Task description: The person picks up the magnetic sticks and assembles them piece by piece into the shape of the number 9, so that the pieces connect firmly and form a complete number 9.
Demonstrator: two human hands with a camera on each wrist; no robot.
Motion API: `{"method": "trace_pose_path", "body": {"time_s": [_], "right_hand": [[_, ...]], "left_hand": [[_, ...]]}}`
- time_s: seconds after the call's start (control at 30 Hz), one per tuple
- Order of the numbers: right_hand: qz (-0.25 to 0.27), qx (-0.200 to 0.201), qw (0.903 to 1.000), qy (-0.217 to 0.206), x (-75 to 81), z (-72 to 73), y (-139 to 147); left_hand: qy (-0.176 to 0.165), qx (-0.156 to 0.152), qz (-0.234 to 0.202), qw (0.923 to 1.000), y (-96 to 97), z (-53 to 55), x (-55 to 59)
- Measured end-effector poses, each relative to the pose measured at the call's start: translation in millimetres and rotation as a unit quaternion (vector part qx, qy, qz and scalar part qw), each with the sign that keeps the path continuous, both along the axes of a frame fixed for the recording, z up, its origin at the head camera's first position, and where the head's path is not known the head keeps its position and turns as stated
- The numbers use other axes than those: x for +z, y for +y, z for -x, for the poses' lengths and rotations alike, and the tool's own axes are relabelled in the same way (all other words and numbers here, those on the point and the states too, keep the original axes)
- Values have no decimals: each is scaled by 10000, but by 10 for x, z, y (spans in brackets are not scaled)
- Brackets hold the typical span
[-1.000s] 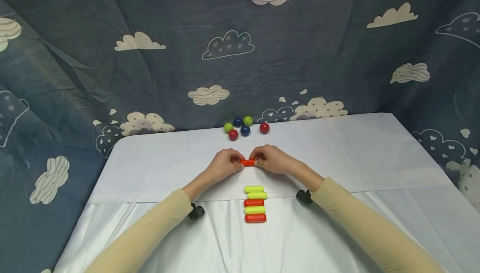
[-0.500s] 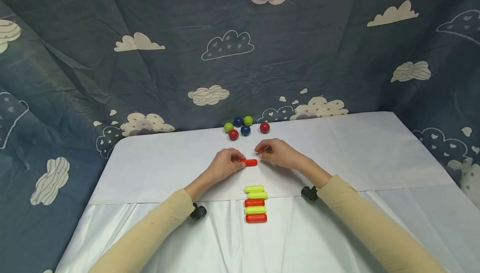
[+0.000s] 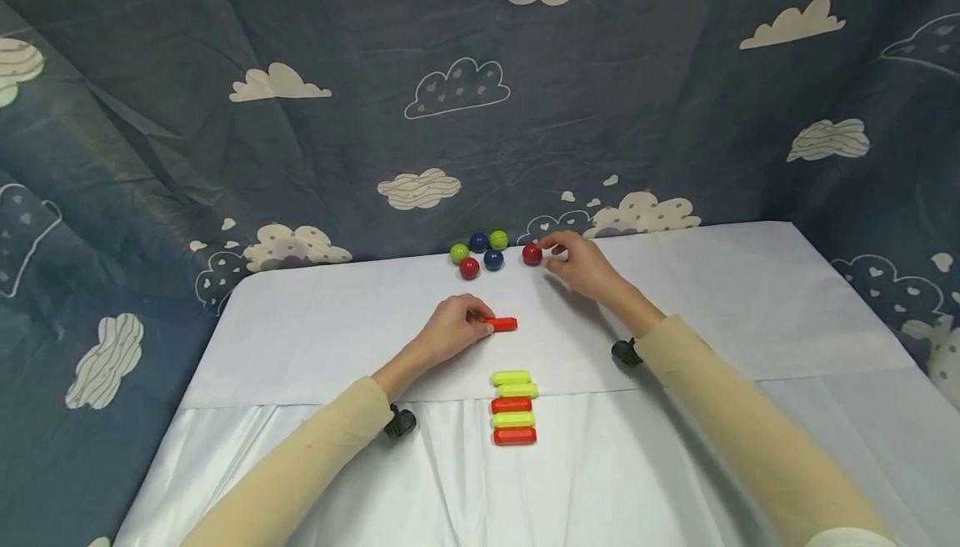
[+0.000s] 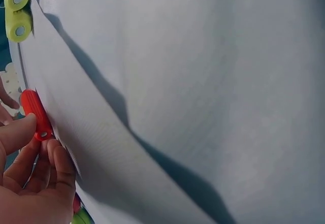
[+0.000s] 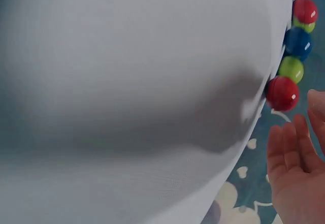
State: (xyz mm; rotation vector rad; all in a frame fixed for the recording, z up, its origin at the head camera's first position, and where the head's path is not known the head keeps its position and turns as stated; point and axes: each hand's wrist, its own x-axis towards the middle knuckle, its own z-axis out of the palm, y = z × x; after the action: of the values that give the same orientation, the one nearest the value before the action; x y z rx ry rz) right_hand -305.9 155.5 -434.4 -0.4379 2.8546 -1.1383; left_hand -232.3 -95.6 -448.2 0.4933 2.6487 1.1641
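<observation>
My left hand (image 3: 452, 330) pinches one end of a red magnetic building rod (image 3: 504, 324) between thumb and fingers, at the middle of the white table. In the left wrist view the red rod (image 4: 35, 109) is ribbed and has a small silver disc in its end. My right hand (image 3: 581, 265) reaches to the back, fingers loosely spread, just right of a shiny red ball (image 3: 532, 254). A narrow gap separates the fingers from the red ball (image 5: 282, 93) in the right wrist view.
Left of that ball sits a cluster of several balls: another red one (image 3: 468, 268), blue ones (image 3: 493, 259) and green ones (image 3: 459, 254). Nearer the front, yellow rods (image 3: 513, 419) and red rods (image 3: 514, 436) lie in a column. A dark cloud-print cloth (image 3: 337, 138) hangs behind.
My right hand has let go of the red rod and moved back and right to beside the single red ball. The left hand still holds the rod, nearly in place.
</observation>
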Motion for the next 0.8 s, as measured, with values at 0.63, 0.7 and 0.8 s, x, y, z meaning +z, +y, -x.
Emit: {"method": "trace_pose_path", "body": {"time_s": [0.63,0.7,0.8], "right_hand": [[130,166,9988,-444,-132,356,-92],[128,196,9988,-438,-133,350,-101],[106,271,9985,-468,-128,327,-107]], "left_hand": [[101,61,204,9997,20,27,11],[73,72,193,9998,15,24,13],[-2,102,186,9998,10,12,11]]}}
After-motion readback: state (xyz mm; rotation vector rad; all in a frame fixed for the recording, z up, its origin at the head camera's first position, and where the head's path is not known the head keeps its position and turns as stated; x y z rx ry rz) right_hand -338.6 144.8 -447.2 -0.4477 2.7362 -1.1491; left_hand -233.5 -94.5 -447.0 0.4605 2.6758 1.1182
